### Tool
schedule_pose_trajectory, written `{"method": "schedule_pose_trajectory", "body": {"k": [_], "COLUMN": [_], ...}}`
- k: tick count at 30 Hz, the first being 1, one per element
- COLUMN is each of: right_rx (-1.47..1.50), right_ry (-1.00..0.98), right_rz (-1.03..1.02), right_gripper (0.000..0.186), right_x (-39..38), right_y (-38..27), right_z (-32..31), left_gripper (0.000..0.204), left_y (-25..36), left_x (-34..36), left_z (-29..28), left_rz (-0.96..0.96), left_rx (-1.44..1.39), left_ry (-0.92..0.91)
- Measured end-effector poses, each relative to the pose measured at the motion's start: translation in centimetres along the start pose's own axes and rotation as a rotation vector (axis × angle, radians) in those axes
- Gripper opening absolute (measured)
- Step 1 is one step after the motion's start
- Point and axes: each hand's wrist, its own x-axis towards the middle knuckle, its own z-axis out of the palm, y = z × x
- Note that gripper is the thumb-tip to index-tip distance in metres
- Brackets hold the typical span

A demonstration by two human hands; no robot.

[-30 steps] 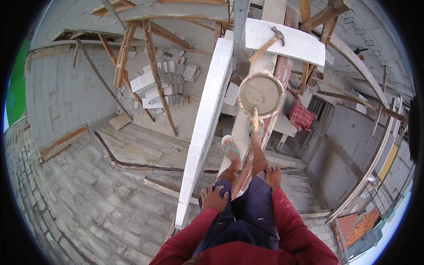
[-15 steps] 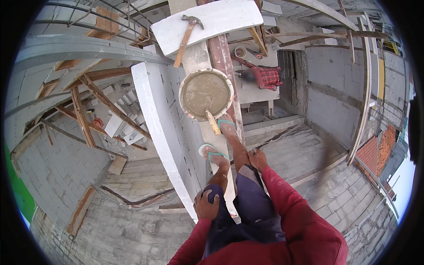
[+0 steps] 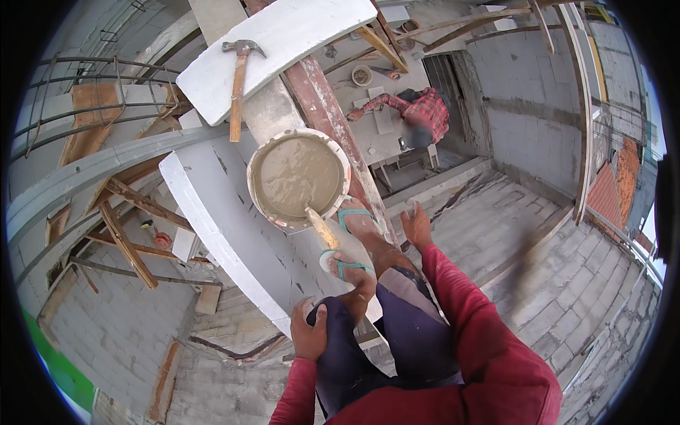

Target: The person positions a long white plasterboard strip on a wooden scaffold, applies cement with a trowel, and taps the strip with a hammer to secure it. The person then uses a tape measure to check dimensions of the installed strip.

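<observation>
My left hand rests on my left knee, fingers curled over it. My right hand is raised beside my right leg, fingers apart and empty. In front of my sandalled feet, a round bucket of wet grey mix stands on the narrow beam, with a yellowish wooden handle sticking out toward me. Beyond it, a claw hammer lies across a white block. A long white block stands along the beam's left side.
A co-worker in red plaid bends over a platform below right, near a small bucket. Rebar cages and timber props are at left, over a drop to a block floor. Block walls stand right.
My right hand has lifted off my knee. The view has swung, shifting the bucket and hammer leftward in it. The co-worker's arm and body have changed position.
</observation>
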Motion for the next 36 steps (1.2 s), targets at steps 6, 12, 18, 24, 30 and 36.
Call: {"method": "schedule_pose_trajectory", "body": {"k": [6,12,18,24,30,36], "right_rx": [0.201,0.200,0.582,1.452,1.260,1.241], "right_ry": [0.080,0.104,0.247,-0.011,-0.083,-0.033], "right_rz": [0.048,0.166,0.660,0.576,0.494,0.250], "right_gripper": [0.040,0.046,0.075,0.051,0.028,0.025], "right_x": [11.1,17.0,20.4,27.6,25.0,19.7], "right_y": [3.7,6.6,10.1,19.7,17.3,1.2], "right_z": [5.1,10.5,14.5,21.6,20.4,2.6], "left_gripper": [0.040,0.040,0.043,0.045,0.046,0.046], "left_y": [-0.2,0.0,-0.1,-0.1,0.7,4.3], "left_x": [6.9,11.3,14.0,16.5,17.5,18.9], "left_z": [-2.6,-4.0,-4.2,-4.7,-5.2,-3.1], "left_rz": [0.050,0.127,0.166,0.151,0.281,0.688], "left_rx": [-0.148,-0.194,-0.327,-0.255,0.056,0.012], "left_ry": [0.102,0.218,0.324,0.431,0.446,0.552]}}
